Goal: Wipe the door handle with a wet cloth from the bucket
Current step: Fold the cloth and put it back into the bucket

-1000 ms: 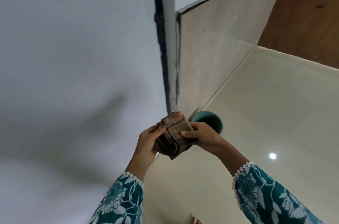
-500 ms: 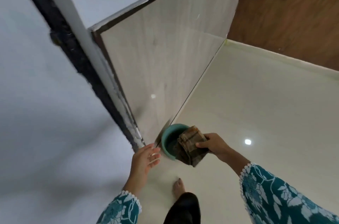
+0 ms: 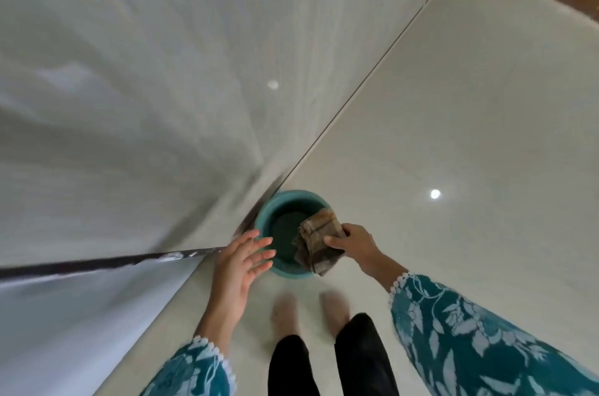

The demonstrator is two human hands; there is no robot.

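Observation:
A teal bucket point(image 3: 265, 217) stands on the floor against the foot of the tiled wall, just in front of my feet. My right hand point(image 3: 355, 245) grips a folded brown checked cloth point(image 3: 319, 235) and holds it over the bucket's right rim. My left hand point(image 3: 241, 261) hovers at the bucket's left rim with fingers spread and nothing in it. No door handle is in view.
A pale tiled wall point(image 3: 194, 71) rises on the left and meets the glossy cream floor point(image 3: 470, 120) along a dark joint. A white frame with a dark edge point(image 3: 97, 264) juts out at lower left. My bare feet point(image 3: 285, 309) stand close behind the bucket.
The view has tilted down from the wall to the floor. My left hand let go of the cloth. My right hand has carried the cloth down over the bucket.

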